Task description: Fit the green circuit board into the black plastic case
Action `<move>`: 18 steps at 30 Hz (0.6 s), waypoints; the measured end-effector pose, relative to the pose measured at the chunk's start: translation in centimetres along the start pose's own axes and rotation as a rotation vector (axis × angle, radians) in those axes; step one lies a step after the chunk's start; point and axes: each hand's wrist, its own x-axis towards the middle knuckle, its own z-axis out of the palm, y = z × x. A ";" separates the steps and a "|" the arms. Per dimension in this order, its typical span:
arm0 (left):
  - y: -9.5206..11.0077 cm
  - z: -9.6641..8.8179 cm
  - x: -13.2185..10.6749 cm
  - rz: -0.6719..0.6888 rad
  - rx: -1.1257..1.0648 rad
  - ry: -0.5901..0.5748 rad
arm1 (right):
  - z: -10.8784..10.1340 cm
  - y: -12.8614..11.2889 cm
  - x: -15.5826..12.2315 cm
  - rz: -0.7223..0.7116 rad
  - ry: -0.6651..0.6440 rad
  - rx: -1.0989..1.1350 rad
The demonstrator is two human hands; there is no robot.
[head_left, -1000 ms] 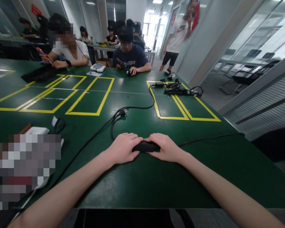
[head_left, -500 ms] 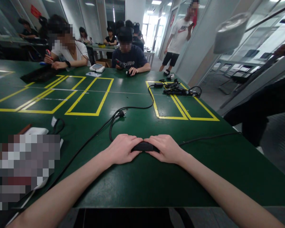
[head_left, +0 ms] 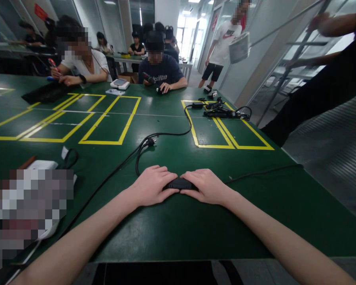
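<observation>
- Left hand [head_left: 150,185] clamped on the black power adapter [head_left: 180,184], left end!
- Right hand [head_left: 207,186] grips its right!
- Black plug [head_left: 149,142] lies farther off, slightly left.

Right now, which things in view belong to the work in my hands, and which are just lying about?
In the work:
black block, in left hand and right hand
probably plug and right-side cord; joins hidden

Apparently lying about:
tangled black cables
white-grey device

Dark-clothed person [head_left: 320,93] further into view
</observation>
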 end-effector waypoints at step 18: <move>0.4 0.0 0.0 -0.144 -0.215 0.065 | 0.0 0.4 -0.5 -0.099 0.100 -0.171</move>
